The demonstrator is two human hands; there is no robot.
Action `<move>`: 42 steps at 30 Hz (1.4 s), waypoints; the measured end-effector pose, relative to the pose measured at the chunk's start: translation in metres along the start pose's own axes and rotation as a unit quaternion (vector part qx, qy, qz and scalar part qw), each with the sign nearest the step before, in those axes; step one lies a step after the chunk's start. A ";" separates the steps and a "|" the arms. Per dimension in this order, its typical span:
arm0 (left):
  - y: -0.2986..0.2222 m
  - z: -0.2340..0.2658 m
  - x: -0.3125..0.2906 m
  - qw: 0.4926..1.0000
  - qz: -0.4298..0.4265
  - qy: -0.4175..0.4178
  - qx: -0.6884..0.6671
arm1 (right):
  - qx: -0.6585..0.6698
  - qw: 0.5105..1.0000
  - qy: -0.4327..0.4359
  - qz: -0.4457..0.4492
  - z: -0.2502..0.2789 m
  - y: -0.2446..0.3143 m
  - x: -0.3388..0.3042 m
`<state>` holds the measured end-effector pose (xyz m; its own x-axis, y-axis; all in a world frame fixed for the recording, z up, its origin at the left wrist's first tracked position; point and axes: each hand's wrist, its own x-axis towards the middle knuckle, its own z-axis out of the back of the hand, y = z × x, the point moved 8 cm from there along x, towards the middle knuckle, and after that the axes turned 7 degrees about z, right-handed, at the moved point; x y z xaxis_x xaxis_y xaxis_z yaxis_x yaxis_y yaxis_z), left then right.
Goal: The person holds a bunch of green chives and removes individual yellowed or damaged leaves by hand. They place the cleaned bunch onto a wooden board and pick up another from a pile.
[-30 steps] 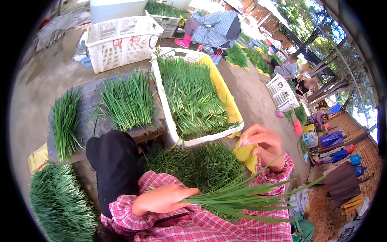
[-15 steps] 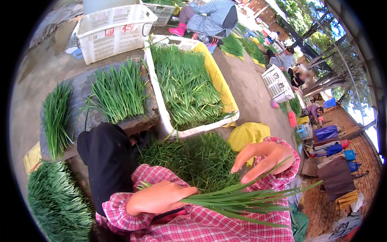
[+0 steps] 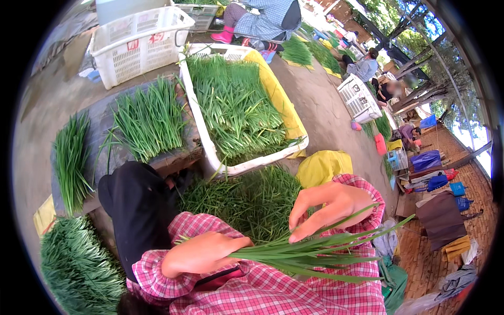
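A thin bunch of garlic chives [image 3: 315, 257] lies across my lap, its green blades fanned out to the right. My left hand [image 3: 202, 256] is closed around the bunch near its stem end; pale ends show just behind the hand. At the bunch's upper edge, my right hand [image 3: 333, 206] has its thumb and forefinger drawn nearly together on the blades. Beyond my hands is a loose, tangled heap of chives [image 3: 252, 205]. A white crate [image 3: 214, 163], lined with yellow cloth, holds chives laid in rows.
Neat chive bundles [image 3: 149, 121] rest on a dark board [image 3: 100, 123] at the left, with a larger pile [image 3: 79, 265] nearer me. An empty white crate [image 3: 139, 52] stands behind. A yellow cloth [image 3: 324, 167] lies beside the heap. Other people [image 3: 268, 21] sit farther off.
My right hand has moved left and down to the bunch, its thumb and forefinger coming closer together. My left hand keeps its hold on the chives. The view has shifted slightly.
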<state>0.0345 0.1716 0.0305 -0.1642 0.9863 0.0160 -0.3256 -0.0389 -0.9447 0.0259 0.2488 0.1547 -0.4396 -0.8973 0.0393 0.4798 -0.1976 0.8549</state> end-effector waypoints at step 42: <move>-0.048 0.085 -0.089 0.662 0.237 -0.378 0.603 | -0.078 0.993 -0.055 -0.069 -0.070 -0.053 -0.024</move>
<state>-0.0148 0.0723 0.1021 -0.7845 0.4728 0.4012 -0.5016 -0.8643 0.0376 0.0638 0.2532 0.0721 -0.5853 -0.8108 -0.0088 0.5179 -0.3822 0.7653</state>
